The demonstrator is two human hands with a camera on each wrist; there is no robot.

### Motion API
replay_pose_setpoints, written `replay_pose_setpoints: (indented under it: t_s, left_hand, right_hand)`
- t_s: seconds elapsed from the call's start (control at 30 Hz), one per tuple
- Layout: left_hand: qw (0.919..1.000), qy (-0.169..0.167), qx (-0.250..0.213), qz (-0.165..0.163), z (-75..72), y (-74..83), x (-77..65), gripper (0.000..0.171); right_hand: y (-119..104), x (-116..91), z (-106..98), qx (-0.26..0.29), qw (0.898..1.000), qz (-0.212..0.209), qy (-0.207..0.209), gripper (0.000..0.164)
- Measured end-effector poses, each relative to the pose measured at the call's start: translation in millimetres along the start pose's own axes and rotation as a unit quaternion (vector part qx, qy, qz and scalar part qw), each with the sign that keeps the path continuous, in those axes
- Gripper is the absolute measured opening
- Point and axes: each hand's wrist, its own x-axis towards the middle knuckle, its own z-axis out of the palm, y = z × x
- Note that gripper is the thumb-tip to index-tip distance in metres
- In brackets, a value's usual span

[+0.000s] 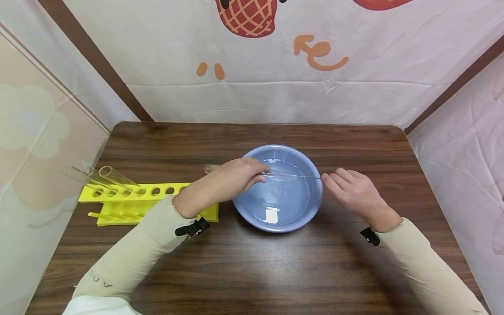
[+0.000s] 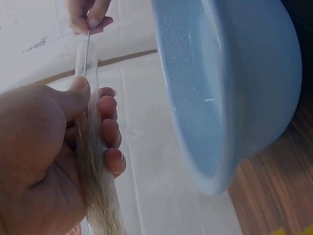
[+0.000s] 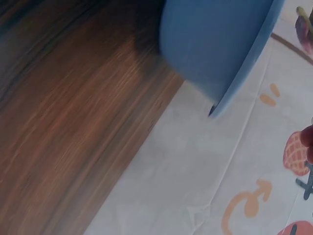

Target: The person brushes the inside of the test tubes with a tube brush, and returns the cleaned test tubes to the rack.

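My left hand (image 1: 240, 175) holds a clear glass test tube (image 2: 93, 63) over the left part of a blue basin (image 1: 271, 228) with water in it. Inside the tube, pale bristles of a test tube brush (image 2: 100, 196) run along its length in the left wrist view. The tube's rounded end pokes out behind the left hand. From the tube's mouth the brush's thin wire handle (image 2: 88, 35) runs to my right hand (image 1: 348, 190), which pinches it beside the basin's right rim. Only fingertips (image 3: 308, 139) of the right hand show in its wrist view.
A yellow test tube rack (image 1: 92, 193) stands on the left of the wooden table (image 1: 275, 271), partly behind the left forearm. Several glass test tubes (image 1: 118, 177) lean in its left holes. Printed cloth walls (image 1: 275, 105) border the table at the back and sides.
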Motion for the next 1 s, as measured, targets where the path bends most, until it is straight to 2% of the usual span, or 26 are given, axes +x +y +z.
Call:
replay_pose_setpoints:
  t_s: [0.13, 0.23, 0.33, 0.4, 0.43, 0.47, 0.5, 0.53, 0.57, 0.6, 0.67, 0.7, 0.73, 0.77, 0.8, 0.83, 0.87, 0.9, 0.93, 1.0]
  left_hand:
    - [1.0000, 0.004, -0.002, 0.002, 0.8, -1.7, 0.5, 0.032]
    - [1.0000, 0.002, -0.003, -0.002, 0.9, -2.5, 0.0, 0.033]
    - [1.0000, 0.001, 0.001, -0.003, 1.6, -2.3, 0.0, 0.032]
    - [1.0000, 0.002, 0.003, -0.002, 2.2, -2.1, 0.7, 0.031]
    - [1.0000, 0.003, 0.004, -0.002, 2.4, -2.1, 1.0, 0.031]
    - [1.0000, 0.003, 0.005, -0.001, 2.4, -2.1, 1.2, 0.031]
    - [1.0000, 0.004, 0.007, -0.001, 2.3, -1.9, 1.4, 0.032]
    - [1.0000, 0.004, 0.008, -0.001, 2.2, -1.8, 1.6, 0.032]
    - [0.9999, 0.005, 0.010, -0.001, 2.0, -1.7, 1.6, 0.032]
    - [0.9999, 0.007, 0.011, -0.001, 1.7, -1.6, 1.6, 0.032]
    - [0.9999, 0.011, 0.013, 0.000, 1.1, -1.6, 1.3, 0.032]
    - [0.9998, 0.012, 0.013, 0.000, 0.9, -1.6, 1.1, 0.032]
    - [0.9998, 0.014, 0.014, 0.001, 0.7, -1.7, 0.9, 0.031]
    - [0.9998, 0.014, 0.014, 0.001, 0.6, -1.7, 0.6, 0.031]
    - [0.9998, 0.014, 0.012, 0.001, 0.5, -1.9, 0.3, 0.031]
    - [0.9998, 0.014, 0.012, 0.001, 0.5, -2.1, -0.1, 0.031]
    - [0.9999, 0.013, 0.012, 0.000, 0.6, -2.3, -0.5, 0.031]
    - [0.9999, 0.012, 0.011, -0.002, 0.5, -2.4, -1.0, 0.031]
    - [0.9999, 0.010, 0.011, -0.004, 0.4, -2.5, -1.5, 0.031]
    - [0.9999, 0.007, 0.012, -0.009, 0.1, -2.5, -2.7, 0.032]
  right_hand:
    - [-2.3, 5.8, 4.2, 0.009, 1.000, 0.000, -0.001, 0.016]
    - [-3.1, 7.6, 6.5, 0.028, 0.999, 0.023, -0.007, 0.017]
    - [-4.9, 8.4, 7.7, 0.076, 0.993, 0.085, -0.032, 0.020]
    - [-6.9, 10.0, 6.7, 0.122, 0.980, 0.148, -0.056, 0.020]
    - [-7.8, 11.1, 5.6, 0.153, 0.968, 0.187, -0.070, 0.020]
    - [-8.7, 12.7, 4.0, 0.191, 0.951, 0.228, -0.085, 0.021]
    - [-9.4, 14.9, 2.1, 0.236, 0.927, 0.273, -0.100, 0.023]
    - [-9.8, 17.3, 0.3, 0.285, 0.895, 0.321, -0.119, 0.024]
    - [-9.8, 20.0, -1.6, 0.335, 0.856, 0.369, -0.136, 0.025]
    - [-9.4, 22.8, -3.7, 0.389, 0.808, 0.415, -0.153, 0.026]
    - [-8.1, 28.0, -6.9, 0.486, 0.699, 0.492, -0.181, 0.024]
    - [-7.3, 30.1, -8.1, 0.522, 0.649, 0.519, -0.191, 0.022]
    - [-6.5, 31.4, -9.3, 0.551, 0.606, 0.538, -0.200, 0.019]
    - [-5.9, 32.2, -10.1, 0.575, 0.571, 0.548, -0.205, 0.018]
    - [-5.4, 32.7, -10.8, 0.598, 0.543, 0.553, -0.206, 0.018]
    - [-5.0, 32.6, -11.3, 0.615, 0.525, 0.552, -0.205, 0.018]
    - [-4.6, 32.1, -11.8, 0.628, 0.514, 0.548, -0.201, 0.019]
    - [-4.3, 31.8, -12.5, 0.635, 0.512, 0.543, -0.199, 0.020]
    - [-4.0, 31.5, -13.1, 0.638, 0.515, 0.537, -0.199, 0.020]
    - [-3.3, 31.0, -13.6, 0.628, 0.538, 0.525, -0.200, 0.018]
